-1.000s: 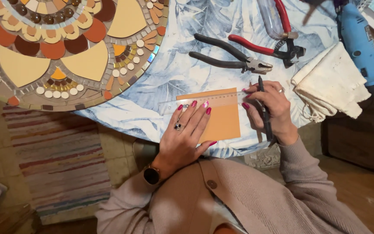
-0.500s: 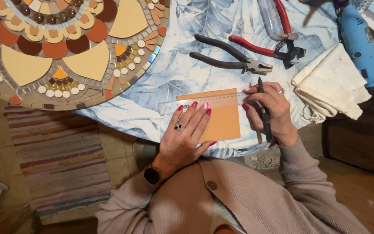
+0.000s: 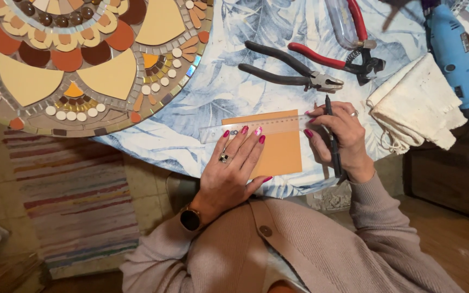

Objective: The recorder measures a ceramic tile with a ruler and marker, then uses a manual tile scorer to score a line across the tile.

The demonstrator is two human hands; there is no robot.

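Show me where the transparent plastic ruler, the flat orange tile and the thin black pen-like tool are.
Transparent plastic ruler (image 3: 213, 133): head view, on its bare left end.
Flat orange tile (image 3: 284, 152): head view, on its uncovered lower right part.
Thin black pen-like tool (image 3: 328, 104): head view, on its upper tip above the right hand (image 3: 342, 142).

An orange square tile (image 3: 275, 146) lies flat near the table's near edge. A clear plastic ruler (image 3: 256, 128) lies across its far part, running left to right and sticking out past the tile's left side. A thin black pen-like tool (image 3: 332, 142) stands tilted just right of the tile, tip pointing far.
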